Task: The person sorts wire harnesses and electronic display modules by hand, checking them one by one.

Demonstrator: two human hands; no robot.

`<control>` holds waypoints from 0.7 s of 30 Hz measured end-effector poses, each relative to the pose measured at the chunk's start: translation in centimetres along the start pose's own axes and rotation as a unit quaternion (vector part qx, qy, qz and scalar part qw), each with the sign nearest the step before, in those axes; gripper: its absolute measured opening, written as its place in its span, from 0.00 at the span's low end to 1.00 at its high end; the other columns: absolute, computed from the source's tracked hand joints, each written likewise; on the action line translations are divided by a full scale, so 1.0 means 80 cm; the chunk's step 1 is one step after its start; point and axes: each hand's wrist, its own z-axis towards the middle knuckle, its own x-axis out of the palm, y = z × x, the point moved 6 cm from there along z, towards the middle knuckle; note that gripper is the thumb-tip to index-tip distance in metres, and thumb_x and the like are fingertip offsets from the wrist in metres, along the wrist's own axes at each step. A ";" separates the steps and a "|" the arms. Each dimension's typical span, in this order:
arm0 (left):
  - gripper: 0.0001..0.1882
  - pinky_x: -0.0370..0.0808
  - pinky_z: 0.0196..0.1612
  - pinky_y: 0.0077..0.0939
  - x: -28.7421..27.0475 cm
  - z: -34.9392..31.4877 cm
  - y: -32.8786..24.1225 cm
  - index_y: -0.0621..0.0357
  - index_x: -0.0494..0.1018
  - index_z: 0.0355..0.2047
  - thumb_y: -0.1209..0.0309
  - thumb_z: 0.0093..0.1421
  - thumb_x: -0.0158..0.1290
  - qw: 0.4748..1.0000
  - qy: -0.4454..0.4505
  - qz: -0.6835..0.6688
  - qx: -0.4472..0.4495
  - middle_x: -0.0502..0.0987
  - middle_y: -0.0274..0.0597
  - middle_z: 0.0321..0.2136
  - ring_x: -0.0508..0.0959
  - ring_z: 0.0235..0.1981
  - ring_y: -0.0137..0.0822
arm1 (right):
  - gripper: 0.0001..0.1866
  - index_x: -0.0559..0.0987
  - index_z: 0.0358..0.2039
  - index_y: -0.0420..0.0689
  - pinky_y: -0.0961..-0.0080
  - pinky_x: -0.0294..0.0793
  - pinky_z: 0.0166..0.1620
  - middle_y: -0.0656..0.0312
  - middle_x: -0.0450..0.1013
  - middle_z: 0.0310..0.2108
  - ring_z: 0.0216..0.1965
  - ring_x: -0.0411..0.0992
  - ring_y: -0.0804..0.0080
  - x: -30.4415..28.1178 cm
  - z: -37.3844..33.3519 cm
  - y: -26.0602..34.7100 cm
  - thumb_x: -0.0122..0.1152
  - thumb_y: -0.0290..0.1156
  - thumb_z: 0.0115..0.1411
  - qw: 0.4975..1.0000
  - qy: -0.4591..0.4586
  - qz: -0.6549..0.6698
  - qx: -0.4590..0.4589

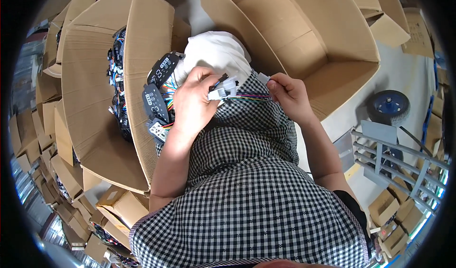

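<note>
Above the person's lap, a cluster of white plugs (222, 92) sits in the grip of the left hand (194, 99), whose fingers curl round the bunch, seemingly to keep the loose ends together and facing the other hand. To the right, the right hand (292, 97) pinches a single plug (263, 78) between thumb and fingertips, held apart from the bunch, perhaps so that it can be seen clearly. Thin coloured wires (249, 96) stretch between the two hands, fairly straight, as if drawn out to stop them tangling. Beyond the left wrist hang black panels (155, 103), beside the wall of an open box (97, 87) that holds more of them; that nearness likely keeps them within reach. A white cloth (218, 52) lies over the knees, above the checked apron (266, 201), and another open carton (266, 23) stands ahead to the right.
</note>
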 end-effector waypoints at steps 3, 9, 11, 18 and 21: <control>0.25 0.74 0.36 0.32 -0.004 -0.002 -0.003 0.54 0.77 0.40 0.82 0.37 0.56 0.995 -0.004 -0.097 0.012 0.76 0.39 0.36 0.77 0.33 0.42 | 0.10 0.75 0.32 0.37 0.82 0.64 0.26 0.67 0.67 0.18 0.22 0.64 0.84 0.005 -0.001 -0.001 0.53 0.32 0.65 0.997 -0.001 0.069 0.022; 0.26 0.72 0.43 0.29 -0.004 -0.004 0.001 0.64 0.75 0.42 0.86 0.38 0.48 0.992 0.026 -0.123 0.020 0.78 0.44 0.34 0.77 0.37 0.43 | 0.08 0.77 0.30 0.40 0.78 0.66 0.25 0.64 0.67 0.18 0.21 0.67 0.80 0.027 -0.011 0.054 0.56 0.32 0.62 0.992 0.116 0.001 -0.055; 0.26 0.72 0.43 0.30 -0.004 -0.005 0.003 0.63 0.75 0.43 0.85 0.39 0.48 0.990 0.026 -0.136 0.021 0.78 0.45 0.34 0.77 0.37 0.43 | 0.07 0.77 0.29 0.41 0.76 0.67 0.25 0.64 0.69 0.18 0.22 0.69 0.75 0.034 -0.014 0.074 0.58 0.31 0.60 0.983 0.103 -0.092 -0.122; 0.26 0.74 0.42 0.35 -0.003 -0.008 0.010 0.56 0.75 0.43 0.83 0.39 0.54 0.990 0.001 -0.139 0.023 0.78 0.45 0.34 0.78 0.37 0.47 | 0.07 0.79 0.31 0.46 0.77 0.61 0.21 0.69 0.62 0.17 0.18 0.64 0.76 0.062 -0.027 0.108 0.64 0.30 0.50 0.786 -0.031 -0.453 -0.419; 0.26 0.75 0.45 0.36 0.001 -0.011 0.014 0.56 0.75 0.43 0.83 0.39 0.54 0.990 0.029 -0.140 0.017 0.79 0.46 0.36 0.78 0.40 0.47 | 0.08 0.79 0.32 0.47 0.78 0.59 0.20 0.71 0.59 0.17 0.18 0.63 0.79 0.066 -0.030 0.112 0.64 0.31 0.49 0.732 -0.051 -0.514 -0.444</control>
